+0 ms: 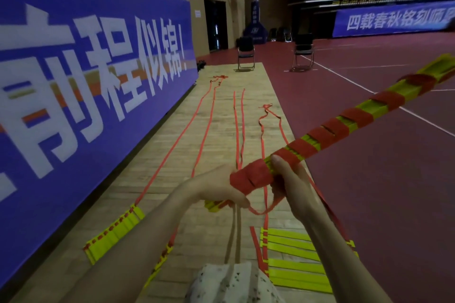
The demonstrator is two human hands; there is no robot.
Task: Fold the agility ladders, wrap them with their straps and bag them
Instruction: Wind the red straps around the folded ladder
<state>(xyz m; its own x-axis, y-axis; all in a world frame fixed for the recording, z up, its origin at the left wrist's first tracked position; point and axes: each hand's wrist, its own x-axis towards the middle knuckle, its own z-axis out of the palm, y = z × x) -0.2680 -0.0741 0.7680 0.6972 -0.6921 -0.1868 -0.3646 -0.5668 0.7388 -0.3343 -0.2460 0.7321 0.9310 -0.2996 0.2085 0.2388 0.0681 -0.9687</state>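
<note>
Obs., from beside the wood-plank strip (221, 130) that runs along the blue banner (86, 81)

Wrapped ladder bundle (344, 120): yellow rungs stacked into one long bar, red strap spiralled round it, held up in the air above the near end of the strip and pointing away to the right over the red court. Likely held raised and level so the strap tail can be passed round the near end without snagging on the floor.

Right hand (288, 179): clamped round the near end of the bundle, thumb laid on top over the rungs, fingers curled beneath; it carries the weight.

Left hand (221, 189): just beside the bundle's end cap, fingers closed in a pinch on the loose strap tail (261, 211), which sags in a loop below both hands. Hands close together, not touching as far as I can tell.

Judgement: wrap nearly finished, tail to be tucked or tied; bagging not yet done. No bag seen.

On the strip: folded rung stack (113, 233) near the banner, a second (295, 261) under the right forearm, both with red straps (214, 115) trailing far up the strip, unwrapped
</note>
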